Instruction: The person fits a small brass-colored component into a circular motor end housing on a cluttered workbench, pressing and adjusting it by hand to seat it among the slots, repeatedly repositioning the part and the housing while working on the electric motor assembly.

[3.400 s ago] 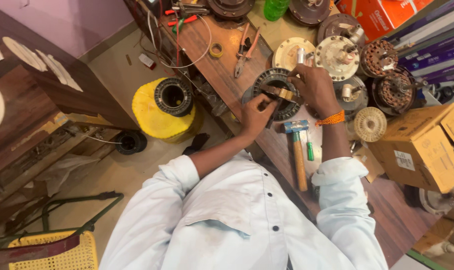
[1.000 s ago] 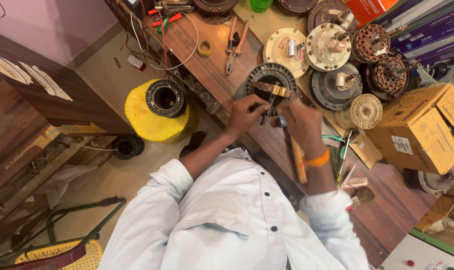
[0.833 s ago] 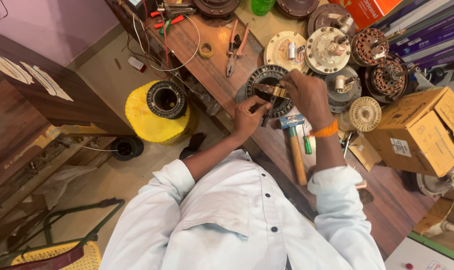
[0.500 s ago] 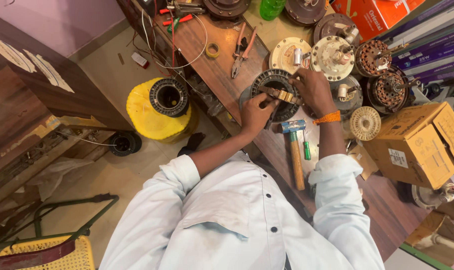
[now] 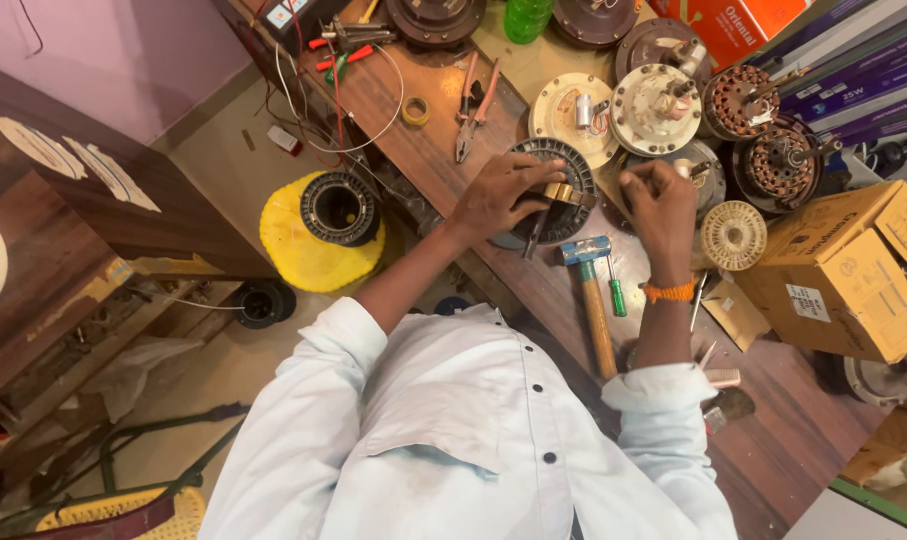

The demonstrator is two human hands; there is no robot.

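Fingers of your left hand press on the round stator; your right hand pinches something small beside it, hammer just below.

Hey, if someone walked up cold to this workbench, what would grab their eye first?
First, the two hands at the middle of the wooden bench: the left hand presses on a dark round motor stator, and the right hand is raised beside it. Next, the bright yellow stool on the floor to the left, and the hammer lying just below the hands.
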